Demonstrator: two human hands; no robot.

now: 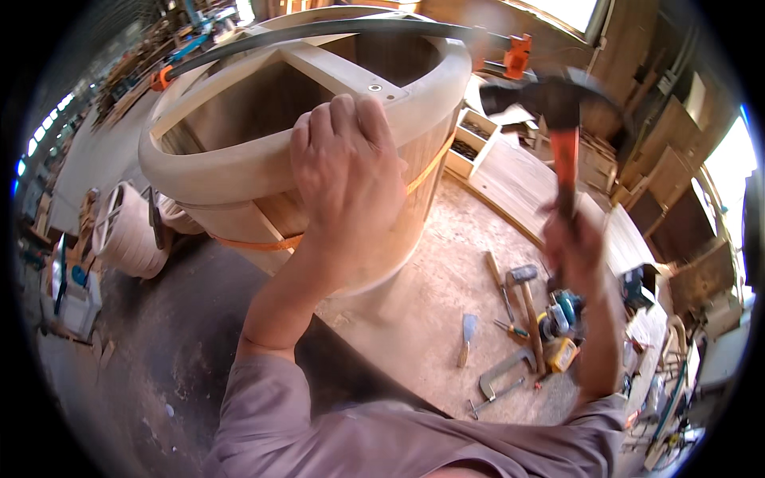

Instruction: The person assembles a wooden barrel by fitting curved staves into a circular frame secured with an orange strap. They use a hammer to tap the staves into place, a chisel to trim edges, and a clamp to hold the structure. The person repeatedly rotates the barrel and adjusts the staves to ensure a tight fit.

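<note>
Left hand [347, 167] is clasping the near rim [231, 179] of a pale wooden tub [386, 243], upper centre of the frame. Right hand [575, 243], a blur to me, is gripping a black-headed hammer [564, 151]; a wooden-handled mallet [532, 327] is lying lower right.

Right of your pale tub [219, 179], your hammer [565, 149] is black and orange-red; the tub's strap [259, 245] is orange, your shirt [366, 438] mauve-grey.

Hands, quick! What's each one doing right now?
Left hand: closed, fingers curled over the wooden rim; the fingertips are hidden.
Right hand: closed, holding the hammer by its handle, a bit blurry.
</note>
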